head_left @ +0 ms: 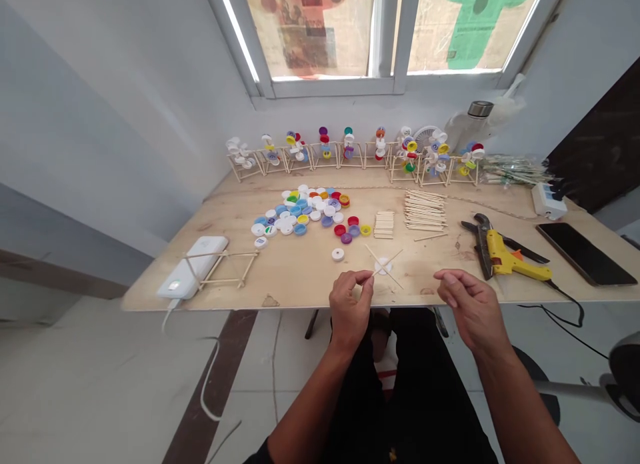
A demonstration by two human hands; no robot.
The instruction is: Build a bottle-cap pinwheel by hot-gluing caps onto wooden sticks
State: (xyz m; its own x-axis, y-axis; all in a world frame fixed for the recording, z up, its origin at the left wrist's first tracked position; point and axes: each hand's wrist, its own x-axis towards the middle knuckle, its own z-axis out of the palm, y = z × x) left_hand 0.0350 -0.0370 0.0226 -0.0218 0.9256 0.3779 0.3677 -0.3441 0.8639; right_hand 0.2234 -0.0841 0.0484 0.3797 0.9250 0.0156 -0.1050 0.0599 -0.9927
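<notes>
My left hand (350,304) pinches one end of a thin wooden stick cross (391,269) near the table's front edge. Under the crossing point lies a round white bottle cap (383,266). My right hand (467,304) is held to the right of the cross, apart from it, with its fingers curled together. Whatever those fingers may hold is hidden. A single white cap (338,255) with a small dark centre lies just beyond my left hand. Farther back are short sticks (384,225) and a stack of longer sticks (425,211).
Many coloured caps (300,211) are heaped at centre-left. A yellow glue gun (515,259), black-handled pliers (483,244) and a phone (586,253) lie right. A white power bank (193,267) touches a stick frame (230,269) at left. Several cap wheels on stick stands (325,154) line the back.
</notes>
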